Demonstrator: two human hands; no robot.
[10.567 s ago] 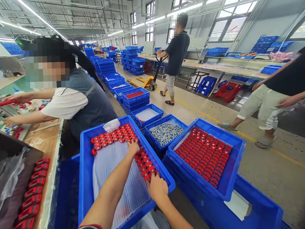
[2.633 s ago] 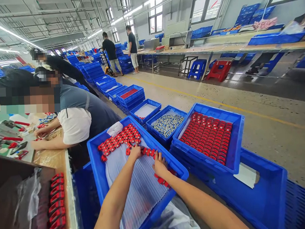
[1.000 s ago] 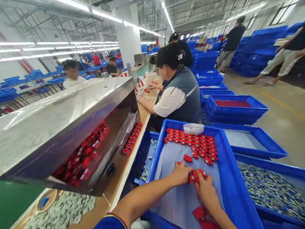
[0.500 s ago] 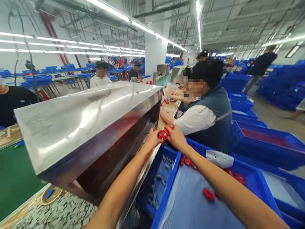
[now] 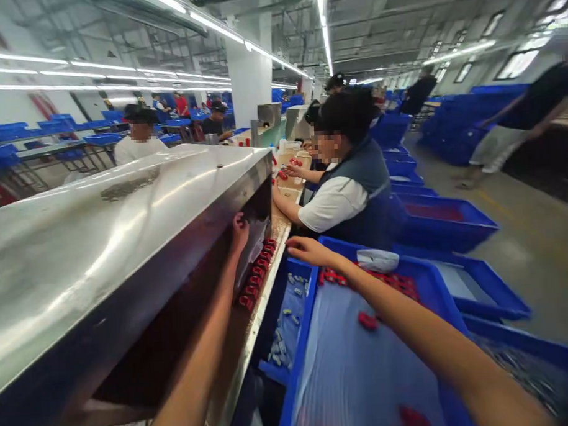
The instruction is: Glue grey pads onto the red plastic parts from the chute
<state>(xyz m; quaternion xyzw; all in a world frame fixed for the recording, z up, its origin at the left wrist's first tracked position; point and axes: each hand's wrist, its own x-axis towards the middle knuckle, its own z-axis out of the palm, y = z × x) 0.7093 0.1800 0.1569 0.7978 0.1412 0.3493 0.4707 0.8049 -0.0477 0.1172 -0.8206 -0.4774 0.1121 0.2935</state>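
Note:
My left hand (image 5: 240, 233) reaches inside the metal hood (image 5: 180, 173), its fingers curled. Whether anything is in them I cannot make out. Below and to the right of it, a row of red toy-like pieces (image 5: 257, 275) lines the bench (image 5: 280, 224) under the hood's opening. My right hand (image 5: 311, 250) hovers past the bench edge, above the far end of a small blue bin (image 5: 309, 280); its fingers point left, loosely stretched, with nothing visible in them. Small pale parts (image 5: 280, 347) lie in that bin.
Beside it a large blue crate (image 5: 294, 386) holds a film sheet, a loose red piece (image 5: 368, 320) and rows of red pieces (image 5: 403, 286). A co-worker (image 5: 352, 179) sits close ahead at the bench. More blue crates (image 5: 447, 220) stand at the right.
My hands, together on red pieces before, have come apart. The left has moved left into the hood, the right stays over the bench edge. The view has swung right; the row of red pieces now shows.

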